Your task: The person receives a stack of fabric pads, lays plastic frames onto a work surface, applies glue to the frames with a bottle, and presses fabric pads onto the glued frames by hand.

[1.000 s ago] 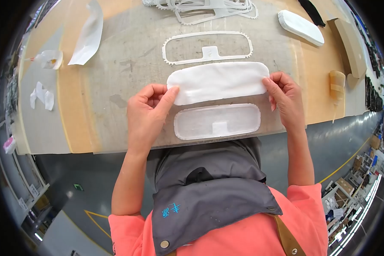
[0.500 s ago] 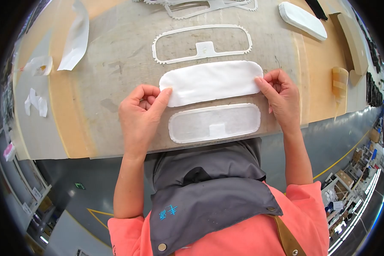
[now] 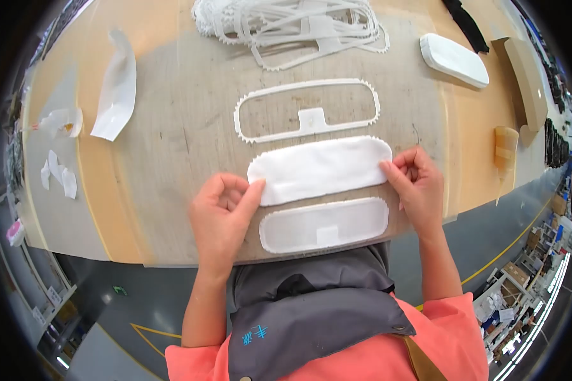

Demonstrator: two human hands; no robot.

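A long white fabric piece (image 3: 321, 170) with rounded ends lies across the table in front of me. My left hand (image 3: 225, 219) pinches its left end between thumb and fingers. At the opposite end, my right hand (image 3: 419, 187) grips the edge the same way. Small teeth show along the fabric's upper edge. Just beyond lies a white toothed frame (image 3: 311, 120) with a tab on its near bar. Nearer to me, by the table edge, rests a similar frame covered with thin translucent white material (image 3: 299, 228).
At the back is a heap of white toothed frames (image 3: 286, 28). A white fabric stack (image 3: 454, 60), black strip (image 3: 467, 25), cardboard piece (image 3: 521, 82) and amber nozzle bottle (image 3: 505, 149) are on the right. White sheet (image 3: 115, 89) and scraps (image 3: 58, 173) lie left.
The view has tilted up, so everything sits lower and more of the frame heap shows. Both hands keep their hold on the fabric's ends; its upper edge now shows teeth.
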